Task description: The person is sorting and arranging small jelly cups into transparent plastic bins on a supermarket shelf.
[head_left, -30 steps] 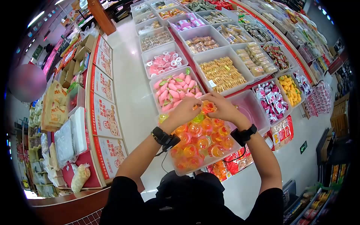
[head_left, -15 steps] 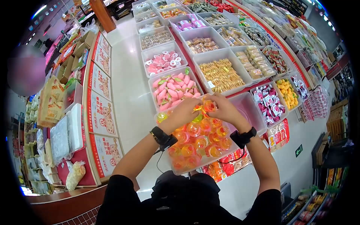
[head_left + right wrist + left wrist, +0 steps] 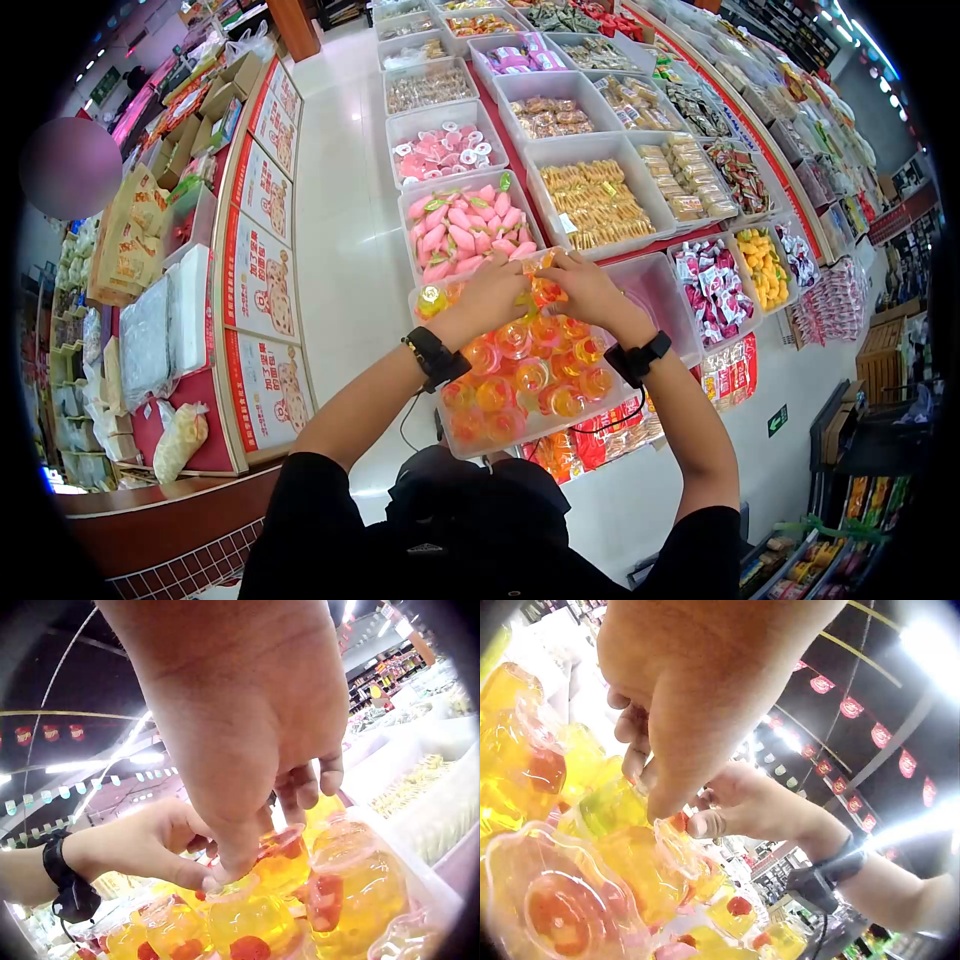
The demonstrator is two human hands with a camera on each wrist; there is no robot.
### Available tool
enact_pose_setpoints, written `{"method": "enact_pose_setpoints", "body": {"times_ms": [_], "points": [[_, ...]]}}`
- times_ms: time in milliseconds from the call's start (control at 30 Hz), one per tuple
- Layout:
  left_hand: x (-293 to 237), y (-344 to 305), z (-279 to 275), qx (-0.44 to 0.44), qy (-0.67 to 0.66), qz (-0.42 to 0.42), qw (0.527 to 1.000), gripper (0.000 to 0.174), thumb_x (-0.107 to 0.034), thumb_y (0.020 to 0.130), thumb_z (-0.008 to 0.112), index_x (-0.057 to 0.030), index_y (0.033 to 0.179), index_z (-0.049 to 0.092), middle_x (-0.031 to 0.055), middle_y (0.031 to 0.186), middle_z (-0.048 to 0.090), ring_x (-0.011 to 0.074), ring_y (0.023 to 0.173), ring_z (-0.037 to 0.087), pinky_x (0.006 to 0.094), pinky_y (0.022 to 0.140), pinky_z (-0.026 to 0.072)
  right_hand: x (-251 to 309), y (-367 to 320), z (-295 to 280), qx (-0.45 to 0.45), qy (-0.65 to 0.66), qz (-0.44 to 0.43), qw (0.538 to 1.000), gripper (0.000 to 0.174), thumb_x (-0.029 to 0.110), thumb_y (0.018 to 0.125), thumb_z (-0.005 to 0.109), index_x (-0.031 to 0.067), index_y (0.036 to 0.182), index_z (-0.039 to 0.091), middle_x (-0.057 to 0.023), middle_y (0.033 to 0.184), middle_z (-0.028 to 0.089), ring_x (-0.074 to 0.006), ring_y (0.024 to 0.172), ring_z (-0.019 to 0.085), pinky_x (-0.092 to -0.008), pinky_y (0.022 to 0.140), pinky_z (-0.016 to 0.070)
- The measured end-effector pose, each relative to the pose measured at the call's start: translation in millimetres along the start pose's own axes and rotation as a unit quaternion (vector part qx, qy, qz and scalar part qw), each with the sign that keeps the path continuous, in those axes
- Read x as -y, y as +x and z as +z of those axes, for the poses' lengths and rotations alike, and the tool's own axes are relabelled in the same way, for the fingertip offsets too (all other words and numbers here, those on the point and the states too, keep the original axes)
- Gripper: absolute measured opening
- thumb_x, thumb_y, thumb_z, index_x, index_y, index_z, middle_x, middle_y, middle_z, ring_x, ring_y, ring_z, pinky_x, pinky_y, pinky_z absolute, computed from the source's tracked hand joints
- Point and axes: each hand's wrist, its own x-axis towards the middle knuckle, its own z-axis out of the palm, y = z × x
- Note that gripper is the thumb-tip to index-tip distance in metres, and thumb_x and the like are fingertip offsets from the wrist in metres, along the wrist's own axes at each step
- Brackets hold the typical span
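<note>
Rounded clear jelly cups (image 3: 532, 375), orange and yellow with red pieces inside, fill a translucent bin (image 3: 470, 452) in front of the person. Both hands work side by side at the bin's far end. My right hand (image 3: 590, 290) pinches one jelly cup (image 3: 283, 864) between thumb and fingers. My left hand (image 3: 492, 292) bends its fingers down among the cups, its thumb and fingertips on a cup close to the right thumb; the hand hides much of that cup in the left wrist view. A yellow-green cup (image 3: 430, 300) lies left of the left hand.
Pink peach-shaped sweets (image 3: 465, 230) fill the bin just beyond. Packaged biscuits (image 3: 600, 200) stand ahead to the right, with purple-and-white wrapped sweets (image 3: 712, 290) farther right. Red-and-white packets (image 3: 590, 448) hang below the jelly bin. A counter with posters (image 3: 262, 270) runs along the left aisle.
Both hands stay over the far end of the jelly bin, shifting only slightly. The orange cup by the right hand has turned and is more covered now. The head view has swung a little.
</note>
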Motion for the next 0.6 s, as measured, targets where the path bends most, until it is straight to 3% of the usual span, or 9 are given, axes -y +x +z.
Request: {"method": "enact_pose_setpoints", "body": {"times_ms": [200,300,400,567,600], "points": [[1,0,-4,0.001,-0.030,-0.001,1.000,0.028,-0.018,0.078,0.076,-0.0043,0.101,0.068,0.0113,0.110,0.064,0.0328,0.107,0.057,0.0454,0.094,0.0465,1,3,15,-0.045,-0.094,-0.055,0.993,0.042,0.013,0.074,0.079,0.0120,0.114,0.068,-0.0073,0.111,0.059,-0.0295,0.118,0.054,-0.0422,0.092,0.0498],[-2,-3,-11,-0.037,-0.047,-0.003,0.998,0.029,-0.016,0.083,0.072,-0.0037,0.109,0.067,0.0123,0.107,0.065,0.0328,0.102,0.059,0.0451,0.091,0.0478,9,3,16,-0.032,-0.138,-0.027,0.989,0.037,0.010,0.078,0.073,0.0126,0.114,0.068,-0.0057,0.112,0.060,-0.0274,0.116,0.054,-0.0418,0.089,0.0503],[-14,-12,-33,-0.071,-0.075,-0.033,0.994,0.026,-0.013,0.088,0.067,-0.0030,0.113,0.066,0.0134,0.104,0.067,0.0326,0.098,0.061,0.0437,0.088,0.0492,14,0,13,-0.072,-0.112,-0.034,0.991,0.037,0.006,0.079,0.070,0.0116,0.116,0.067,-0.0076,0.112,0.060,-0.0295,0.115,0.054,-0.0431,0.088,0.0506],[-50,-72,-92,-0.171,-0.108,-0.042,0.978,0.017,-0.011,0.094,0.063,-0.0017,0.108,0.067,0.0133,0.099,0.068,0.0302,0.087,0.063,0.0392,0.079,0.0508,47,-38,-36,-0.177,0.064,-0.017,0.982,0.040,-0.006,0.082,0.059,0.0062,0.119,0.063,-0.0136,0.117,0.058,-0.0338,0.108,0.055,-0.0417,0.092,0.0479],[-65,-84,-104,-0.154,-0.128,-0.064,0.978,0.016,-0.011,0.094,0.063,-0.0014,0.107,0.067,0.0130,0.097,0.068,0.0293,0.084,0.063,0.0380,0.076,0.0506,53,-57,-42,-0.191,0.091,0.002,0.977,0.039,-0.007,0.082,0.057,0.0057,0.119,0.063,-0.0138,0.116,0.058,-0.0337,0.107,0.056,-0.0408,0.091,0.0475]]}}
